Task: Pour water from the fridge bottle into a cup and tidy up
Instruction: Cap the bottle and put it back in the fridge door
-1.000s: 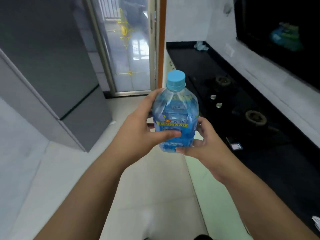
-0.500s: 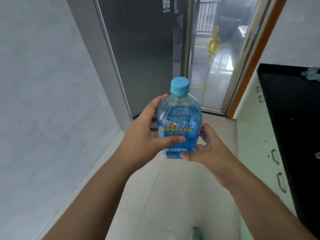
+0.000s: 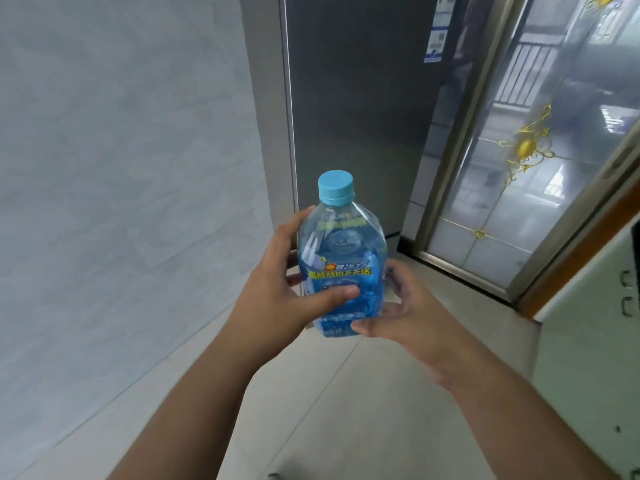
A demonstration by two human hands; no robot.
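Observation:
A clear plastic water bottle point(image 3: 341, 251) with a blue label and a light blue cap screwed on stands upright in front of me, held in both hands. My left hand point(image 3: 277, 299) wraps its left side with the thumb across the label. My right hand point(image 3: 401, 317) cups the lower right side and the base. The grey fridge point(image 3: 356, 109) stands just behind the bottle with its door shut. No cup is in view.
A grey tiled wall point(image 3: 121, 168) fills the left. A glass sliding door point(image 3: 526, 168) with gold ornament is to the right of the fridge. Pale cabinet fronts point(image 3: 588, 358) with handles stand at the far right. Light floor tiles lie below.
My view has swung left from the black counter and hob to the fridge, which is now closer. Both hands keep the same hold on the bottle.

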